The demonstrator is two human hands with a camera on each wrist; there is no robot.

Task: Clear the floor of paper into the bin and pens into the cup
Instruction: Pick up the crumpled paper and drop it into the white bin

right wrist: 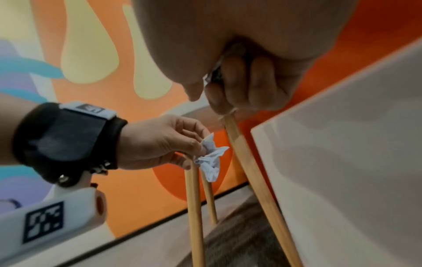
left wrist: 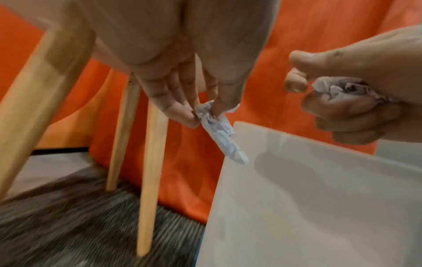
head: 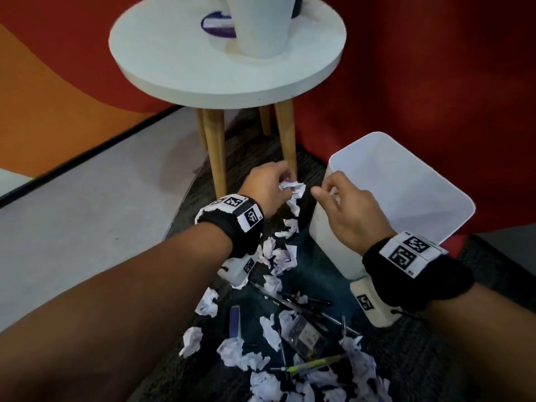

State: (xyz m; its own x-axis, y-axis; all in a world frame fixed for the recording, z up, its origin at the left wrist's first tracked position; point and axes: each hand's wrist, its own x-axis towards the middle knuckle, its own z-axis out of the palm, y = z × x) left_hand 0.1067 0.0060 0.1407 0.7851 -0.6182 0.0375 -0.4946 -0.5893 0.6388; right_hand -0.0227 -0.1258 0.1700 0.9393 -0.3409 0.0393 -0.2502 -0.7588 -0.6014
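Note:
My left hand (head: 272,184) pinches a crumpled paper scrap (head: 293,188) between thumb and fingertips, just left of the white bin (head: 420,204); the left wrist view shows the scrap (left wrist: 219,130) hanging beside the bin's corner (left wrist: 297,180). My right hand (head: 342,204) hovers over the bin's near-left rim, fingers curled round a crumpled paper ball (left wrist: 347,90). Several paper scraps (head: 278,256) and pens (head: 304,306) lie on the dark carpet below my wrists. A white cup (head: 258,21) stands on the round table.
The round white table (head: 226,62) on wooden legs (head: 216,152) stands just behind my left hand. A red wall (head: 435,82) runs behind the bin. Grey floor (head: 87,198) lies left. A green pen (head: 316,364) and a clear wrapper (head: 304,335) lie among the scraps.

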